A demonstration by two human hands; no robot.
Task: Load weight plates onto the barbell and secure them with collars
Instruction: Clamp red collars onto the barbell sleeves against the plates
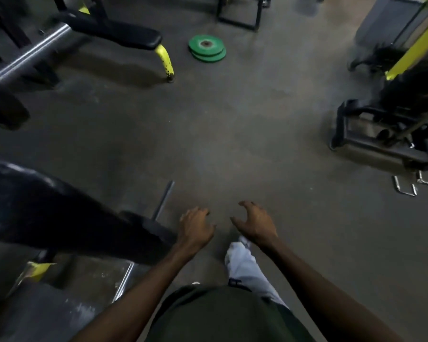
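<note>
Green weight plates (207,48), two stacked flat with the upper one shifted off the lower, lie on the grey floor (232,144) toward its far edge, just right of the yellow foot of a black padded bench (114,33). Both hands hover low over the near floor, well apart from those plates. The left hand (195,228) is loosely open, palm down, gripping nothing; the right hand (255,222) is open too, fingers curled like a claw (also empty). Just left of the left hand, a bare steel barbell sleeve (164,199) sticks out past what looks like a dark plate (146,225), though blur makes that hard to confirm. A black pad (47,213) crosses the near left.
</note>
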